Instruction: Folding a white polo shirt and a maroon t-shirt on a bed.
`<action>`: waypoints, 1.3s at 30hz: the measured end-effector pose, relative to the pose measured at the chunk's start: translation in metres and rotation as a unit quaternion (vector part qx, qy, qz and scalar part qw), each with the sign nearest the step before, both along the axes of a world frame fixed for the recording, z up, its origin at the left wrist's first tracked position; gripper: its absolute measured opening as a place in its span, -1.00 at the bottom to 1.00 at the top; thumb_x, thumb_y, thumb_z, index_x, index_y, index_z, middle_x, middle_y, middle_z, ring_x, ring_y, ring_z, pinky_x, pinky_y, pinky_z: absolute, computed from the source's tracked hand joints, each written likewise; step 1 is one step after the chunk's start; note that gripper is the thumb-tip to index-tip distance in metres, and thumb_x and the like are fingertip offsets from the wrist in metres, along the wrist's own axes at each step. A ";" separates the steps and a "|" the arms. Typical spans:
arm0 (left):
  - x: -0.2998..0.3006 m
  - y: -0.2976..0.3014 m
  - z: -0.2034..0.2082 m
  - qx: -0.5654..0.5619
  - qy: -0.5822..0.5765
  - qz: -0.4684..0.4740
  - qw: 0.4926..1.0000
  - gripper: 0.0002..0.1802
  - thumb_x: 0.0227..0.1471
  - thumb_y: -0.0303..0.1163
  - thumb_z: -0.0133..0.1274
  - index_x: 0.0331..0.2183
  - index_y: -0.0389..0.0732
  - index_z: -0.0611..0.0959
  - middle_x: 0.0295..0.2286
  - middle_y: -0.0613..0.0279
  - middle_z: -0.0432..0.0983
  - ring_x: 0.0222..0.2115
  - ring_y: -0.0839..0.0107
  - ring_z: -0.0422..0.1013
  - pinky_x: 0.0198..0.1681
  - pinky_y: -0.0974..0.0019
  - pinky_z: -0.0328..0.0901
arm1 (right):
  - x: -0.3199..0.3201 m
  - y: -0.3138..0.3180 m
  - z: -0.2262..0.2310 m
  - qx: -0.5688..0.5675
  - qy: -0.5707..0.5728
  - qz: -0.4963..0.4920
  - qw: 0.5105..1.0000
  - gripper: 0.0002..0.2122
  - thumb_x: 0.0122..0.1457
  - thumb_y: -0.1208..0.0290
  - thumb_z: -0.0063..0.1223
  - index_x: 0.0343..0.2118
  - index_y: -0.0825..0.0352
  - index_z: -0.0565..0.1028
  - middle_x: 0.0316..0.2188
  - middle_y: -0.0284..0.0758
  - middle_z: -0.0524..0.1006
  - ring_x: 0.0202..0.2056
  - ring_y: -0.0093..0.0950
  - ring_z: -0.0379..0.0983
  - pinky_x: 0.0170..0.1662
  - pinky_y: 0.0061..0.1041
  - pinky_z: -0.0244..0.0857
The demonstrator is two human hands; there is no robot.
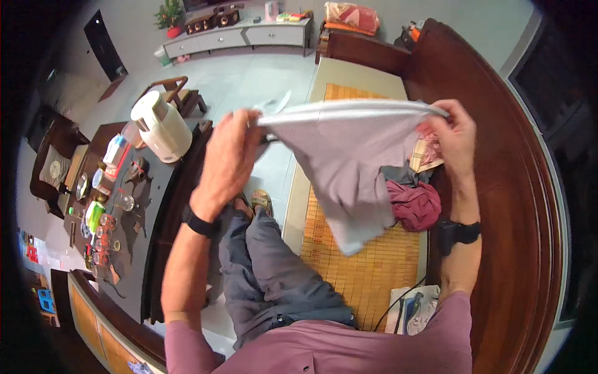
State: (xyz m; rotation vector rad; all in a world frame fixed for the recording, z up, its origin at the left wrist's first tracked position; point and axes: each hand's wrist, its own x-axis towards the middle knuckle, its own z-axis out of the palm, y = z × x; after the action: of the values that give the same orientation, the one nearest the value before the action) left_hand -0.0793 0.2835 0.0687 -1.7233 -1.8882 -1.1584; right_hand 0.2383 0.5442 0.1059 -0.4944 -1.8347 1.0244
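The left hand [232, 148] grips one top corner of the pale cloth [346, 159], and the right hand [456, 134] grips the other. The cloth hangs between them above the bamboo mat [349, 287]; it's too blurry to tell if its bottom touches. If one hand slips, that side could flop onto the dark red cloth [416, 209]. A wide left swing could bump the white kettle [171, 136] on the table [140, 265].

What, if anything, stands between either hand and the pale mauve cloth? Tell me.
Nothing visible: the left hand and right hand each hold the pale mauve cloth by its upper edge. The maroon cloth lies lower down, not between.
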 end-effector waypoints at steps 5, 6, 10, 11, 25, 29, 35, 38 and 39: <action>0.017 -0.002 0.132 0.086 0.149 -0.023 0.985 -0.78 0.27 -0.47 0.04 -0.04 -0.16 0.53 -0.25 -0.05 0.62 -0.28 -0.09 0.59 -0.27 0.00 0.45 | 0.035 -0.018 0.079 0.082 0.048 -0.013 0.995 -0.88 0.34 0.53 0.16 -0.12 0.41 0.53 -0.30 -0.36 0.62 -0.35 -0.55 0.63 -0.30 -0.60 0.48; 0.011 -0.005 0.151 0.092 0.247 -0.019 0.964 -0.79 0.28 -0.43 0.06 -0.05 -0.17 0.54 -0.26 -0.03 0.62 -0.27 -0.08 0.59 -0.25 -0.01 0.46 | 0.038 -0.017 0.087 0.092 0.074 -0.012 0.993 -0.88 0.34 0.52 0.15 -0.12 0.41 0.53 -0.30 -0.36 0.62 -0.35 -0.55 0.63 -0.31 -0.61 0.48; 0.018 -0.028 0.214 0.038 0.313 -0.051 0.947 -0.65 0.15 -0.32 0.25 -0.08 -0.24 0.58 -0.26 -0.05 0.63 -0.24 -0.12 0.57 -0.19 0.02 0.47 | 0.047 -0.022 0.114 0.082 0.082 0.003 0.993 -0.86 0.33 0.51 0.16 -0.12 0.42 0.51 -0.37 -0.36 0.60 -0.42 -0.54 0.63 -0.43 -0.65 0.42; 0.023 -0.038 0.226 0.011 0.312 -0.063 0.948 -0.63 0.10 -0.33 0.29 -0.08 -0.26 0.60 -0.26 -0.07 0.63 -0.23 -0.14 0.56 -0.17 0.01 0.46 | 0.050 -0.021 0.118 0.068 0.059 0.017 0.996 -0.86 0.33 0.51 0.16 -0.13 0.42 0.51 -0.38 -0.36 0.60 -0.43 -0.54 0.63 -0.45 -0.66 0.41; -0.011 -0.079 0.245 -0.114 0.324 -0.007 0.939 -0.68 0.06 -0.46 0.25 -0.12 -0.37 0.68 -0.27 -0.02 0.62 -0.20 0.06 0.59 -0.07 0.15 0.49 | 0.031 -0.046 0.143 0.009 0.107 0.053 0.993 -0.77 0.35 0.50 0.12 -0.02 0.47 0.43 -0.26 -0.23 0.58 -0.27 -0.45 0.62 -0.17 -0.50 0.53; -0.004 -0.078 0.233 -0.116 0.140 -0.011 0.983 -0.68 0.24 -0.36 0.16 -0.04 -0.36 0.66 -0.28 0.07 0.64 -0.25 0.29 0.61 -0.18 0.21 0.51 | 0.038 -0.044 0.137 -0.008 0.094 0.039 0.995 -0.77 0.33 0.51 0.14 -0.02 0.47 0.44 -0.26 -0.24 0.58 -0.28 -0.46 0.61 -0.17 -0.51 0.51; 0.001 -0.077 0.224 -0.067 0.060 -0.110 0.990 -0.65 0.34 -0.30 0.10 0.05 -0.31 0.63 -0.21 0.11 0.65 -0.28 0.40 0.61 -0.15 0.33 0.53 | 0.055 -0.043 0.131 0.022 0.094 0.004 0.995 -0.78 0.32 0.51 0.14 -0.05 0.51 0.46 -0.26 -0.20 0.60 -0.30 -0.44 0.64 -0.21 -0.53 0.55; 0.007 -0.073 0.237 -0.050 0.174 -0.081 0.980 -0.70 0.27 -0.37 0.14 -0.02 -0.32 0.67 -0.22 0.09 0.66 -0.24 0.30 0.63 -0.10 0.28 0.54 | 0.063 -0.038 0.132 -0.008 0.061 0.009 0.998 -0.75 0.34 0.49 0.13 -0.02 0.51 0.43 -0.22 -0.19 0.58 -0.30 -0.38 0.66 -0.22 -0.50 0.57; 0.011 -0.071 0.240 -0.055 0.239 -0.058 0.968 -0.71 0.26 -0.39 0.15 -0.04 -0.31 0.68 -0.22 0.09 0.66 -0.23 0.29 0.64 -0.11 0.27 0.54 | 0.066 -0.035 0.132 -0.026 0.029 0.018 0.999 -0.75 0.35 0.50 0.12 -0.01 0.51 0.42 -0.20 -0.18 0.57 -0.29 -0.37 0.66 -0.21 -0.48 0.58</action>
State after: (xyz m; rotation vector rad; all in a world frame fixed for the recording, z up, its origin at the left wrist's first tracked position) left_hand -0.0687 0.2129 0.3087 -1.9758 -1.5956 -0.6015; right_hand 0.3040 0.5092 0.2380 -0.4582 -1.7747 1.1014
